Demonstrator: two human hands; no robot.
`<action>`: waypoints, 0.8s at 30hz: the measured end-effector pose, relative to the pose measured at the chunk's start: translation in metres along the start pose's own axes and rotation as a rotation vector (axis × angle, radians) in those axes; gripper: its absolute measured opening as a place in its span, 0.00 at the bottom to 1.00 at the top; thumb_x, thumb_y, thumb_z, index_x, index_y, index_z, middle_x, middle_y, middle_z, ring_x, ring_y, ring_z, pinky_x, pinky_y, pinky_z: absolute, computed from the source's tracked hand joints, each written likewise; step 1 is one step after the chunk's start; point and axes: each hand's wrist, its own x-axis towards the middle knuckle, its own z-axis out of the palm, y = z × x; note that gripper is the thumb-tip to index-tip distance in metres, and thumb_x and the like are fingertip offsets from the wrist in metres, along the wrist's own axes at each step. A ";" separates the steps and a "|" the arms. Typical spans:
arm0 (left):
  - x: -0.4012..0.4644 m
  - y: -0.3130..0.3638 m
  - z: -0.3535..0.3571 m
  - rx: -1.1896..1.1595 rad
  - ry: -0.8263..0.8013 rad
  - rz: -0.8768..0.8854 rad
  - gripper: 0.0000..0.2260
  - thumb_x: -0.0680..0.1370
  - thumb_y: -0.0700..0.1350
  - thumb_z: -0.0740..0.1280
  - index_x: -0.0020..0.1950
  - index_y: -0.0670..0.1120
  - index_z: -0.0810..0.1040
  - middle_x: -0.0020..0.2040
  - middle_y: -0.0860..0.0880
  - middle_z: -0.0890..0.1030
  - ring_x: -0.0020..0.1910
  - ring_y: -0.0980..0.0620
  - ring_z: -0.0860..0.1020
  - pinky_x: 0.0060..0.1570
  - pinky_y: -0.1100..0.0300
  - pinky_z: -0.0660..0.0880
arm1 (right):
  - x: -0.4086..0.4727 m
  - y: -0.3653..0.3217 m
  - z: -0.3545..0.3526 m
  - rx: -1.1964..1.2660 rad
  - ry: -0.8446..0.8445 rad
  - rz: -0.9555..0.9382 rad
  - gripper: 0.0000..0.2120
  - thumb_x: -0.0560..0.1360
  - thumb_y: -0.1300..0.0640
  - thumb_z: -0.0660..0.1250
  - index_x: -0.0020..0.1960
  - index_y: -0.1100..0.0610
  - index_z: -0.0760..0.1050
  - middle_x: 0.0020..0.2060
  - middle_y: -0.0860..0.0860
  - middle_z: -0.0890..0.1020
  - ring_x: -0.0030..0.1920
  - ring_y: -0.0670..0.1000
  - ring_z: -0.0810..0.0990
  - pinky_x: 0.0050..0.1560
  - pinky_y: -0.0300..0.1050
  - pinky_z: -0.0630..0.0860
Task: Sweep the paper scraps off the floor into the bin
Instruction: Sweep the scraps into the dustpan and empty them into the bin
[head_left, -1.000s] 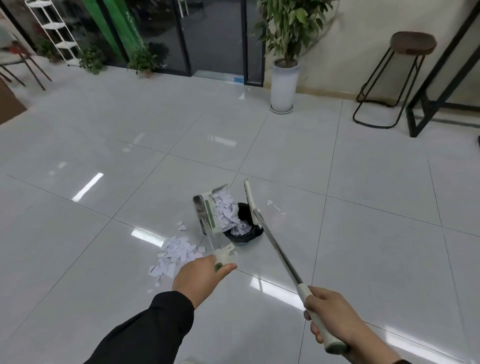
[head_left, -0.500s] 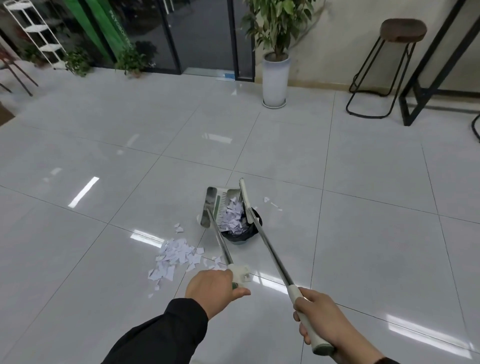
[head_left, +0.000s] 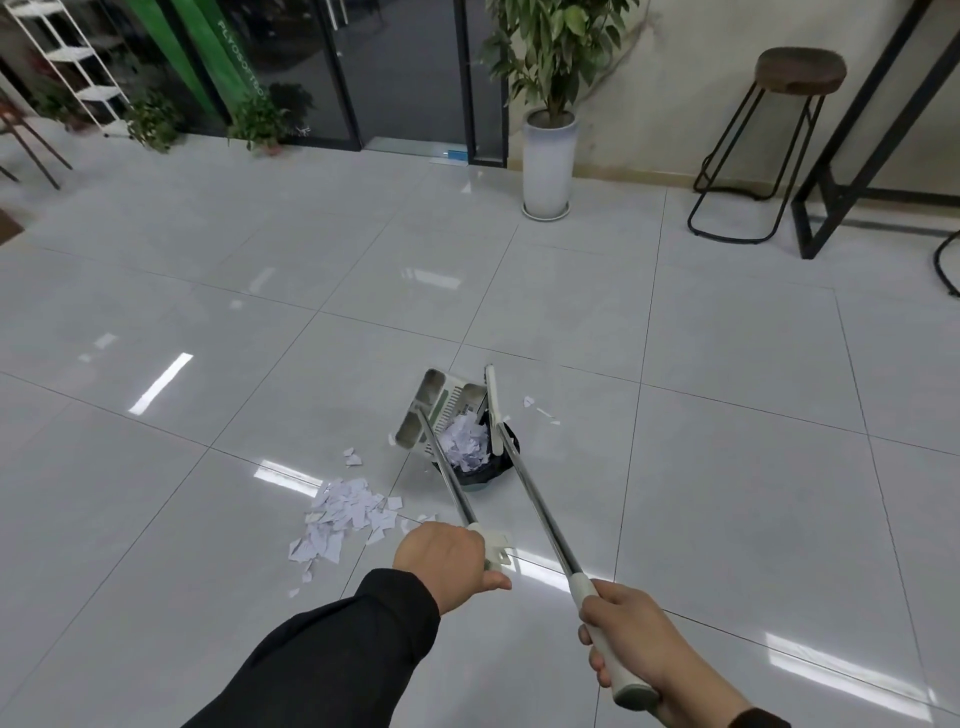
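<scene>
Head view: with both hands (head_left: 441, 558) (head_left: 631, 636) curled round the handles, scraps (head_left: 467, 441) could be spilled beside the bin (head_left: 483, 478) if the dustpan (head_left: 434, 410) is tilted carelessly.

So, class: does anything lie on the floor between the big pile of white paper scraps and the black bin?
Nothing visible blocks it. Only bare grey tile floor and a few stray bits separate the pile of white paper scraps from the black bin; the tilted white dustpan is raised over the bin.

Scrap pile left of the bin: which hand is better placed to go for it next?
Likely right. The right hand grips the broom, the sweeping tool. The left hand holds the dustpan, tipped over the bin, beside the scrap pile.
</scene>
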 end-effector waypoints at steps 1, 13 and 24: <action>0.001 0.001 -0.003 0.017 -0.017 0.009 0.32 0.79 0.71 0.57 0.55 0.42 0.80 0.51 0.43 0.84 0.51 0.42 0.81 0.44 0.53 0.68 | 0.000 0.001 0.001 0.011 0.000 0.000 0.06 0.76 0.67 0.60 0.50 0.69 0.73 0.32 0.59 0.75 0.26 0.55 0.70 0.27 0.41 0.68; 0.003 0.008 -0.020 0.206 -0.107 0.067 0.31 0.81 0.68 0.57 0.54 0.41 0.81 0.44 0.44 0.79 0.43 0.43 0.78 0.41 0.53 0.68 | -0.002 0.013 0.006 0.096 -0.009 -0.034 0.06 0.75 0.67 0.61 0.50 0.68 0.75 0.32 0.59 0.75 0.27 0.55 0.70 0.28 0.43 0.69; -0.009 0.018 -0.039 0.238 -0.087 0.075 0.30 0.82 0.67 0.58 0.55 0.41 0.81 0.38 0.46 0.74 0.50 0.41 0.82 0.42 0.52 0.69 | -0.013 0.009 0.005 0.168 -0.003 -0.086 0.04 0.75 0.67 0.60 0.45 0.67 0.73 0.33 0.59 0.75 0.27 0.55 0.70 0.27 0.42 0.68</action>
